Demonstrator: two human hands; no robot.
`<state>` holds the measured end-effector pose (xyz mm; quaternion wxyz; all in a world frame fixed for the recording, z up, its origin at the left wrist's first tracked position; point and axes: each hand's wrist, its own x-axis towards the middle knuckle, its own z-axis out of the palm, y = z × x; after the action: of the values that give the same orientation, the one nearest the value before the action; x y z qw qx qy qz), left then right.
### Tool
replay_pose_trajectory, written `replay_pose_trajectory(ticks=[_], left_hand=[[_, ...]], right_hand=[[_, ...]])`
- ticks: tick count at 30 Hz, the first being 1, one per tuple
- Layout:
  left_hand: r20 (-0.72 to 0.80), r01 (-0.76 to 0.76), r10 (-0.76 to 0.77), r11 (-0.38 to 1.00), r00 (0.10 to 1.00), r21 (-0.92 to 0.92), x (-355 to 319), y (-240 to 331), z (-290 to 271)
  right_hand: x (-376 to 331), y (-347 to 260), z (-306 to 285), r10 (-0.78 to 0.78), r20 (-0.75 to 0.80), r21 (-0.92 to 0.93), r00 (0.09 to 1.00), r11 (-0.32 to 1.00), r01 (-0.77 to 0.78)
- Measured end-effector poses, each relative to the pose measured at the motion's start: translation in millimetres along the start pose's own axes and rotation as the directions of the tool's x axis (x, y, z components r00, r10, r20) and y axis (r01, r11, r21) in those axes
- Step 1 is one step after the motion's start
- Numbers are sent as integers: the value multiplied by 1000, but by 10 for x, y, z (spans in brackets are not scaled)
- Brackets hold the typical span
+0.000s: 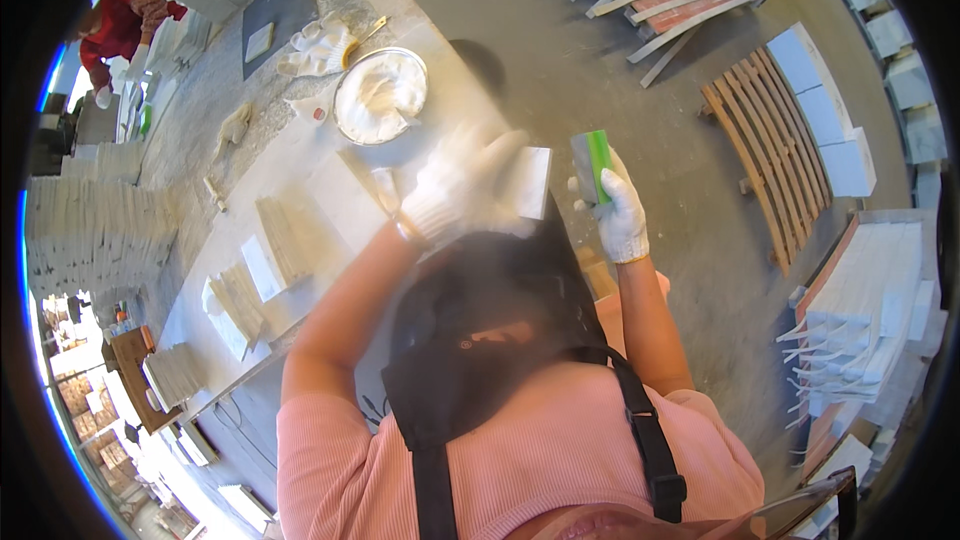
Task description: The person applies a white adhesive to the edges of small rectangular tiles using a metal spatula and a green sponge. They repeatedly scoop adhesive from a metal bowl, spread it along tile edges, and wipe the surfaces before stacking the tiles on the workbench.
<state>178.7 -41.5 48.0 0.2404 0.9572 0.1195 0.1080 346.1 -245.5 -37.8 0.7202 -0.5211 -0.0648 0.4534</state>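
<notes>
My left hand (460, 185), in a white knitted glove, is blurred by motion over the table edge. Its fingers are closed on a white rectangular tile (535, 183), whose far end sticks out to the right of the glove. Farther right, my gloved right hand (624, 220) grips a flat green-and-grey block (591, 166), green side toward the palm. Beyond my left hand stands a round tub (340, 118) of white paste (378, 98). Several thin tiles lean in stacks (284, 240) on the table left of my left arm.
Loose gloves (318, 48) and a small brush (374, 28) lie by the tub on the dusty table (330, 175). A slatted wooden pallet (765, 140) is on the floor at right, near strapped white stacks (865, 305). A person in red (125, 25) works at far left.
</notes>
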Motion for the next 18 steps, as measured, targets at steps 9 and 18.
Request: replay_pose_trajectory(ticks=[9, 18], left_hand=[[212, 337, -348, 350, 913, -874, -817, 42, -195], [219, 217, -292, -39, 931, -975, -1134, -78, -26]], right_hand=[[468, 167, 1097, -323, 378, -830, 868, 298, 472], [-27, -242, 1315, -358, 457, -617, 814, 531, 580]])
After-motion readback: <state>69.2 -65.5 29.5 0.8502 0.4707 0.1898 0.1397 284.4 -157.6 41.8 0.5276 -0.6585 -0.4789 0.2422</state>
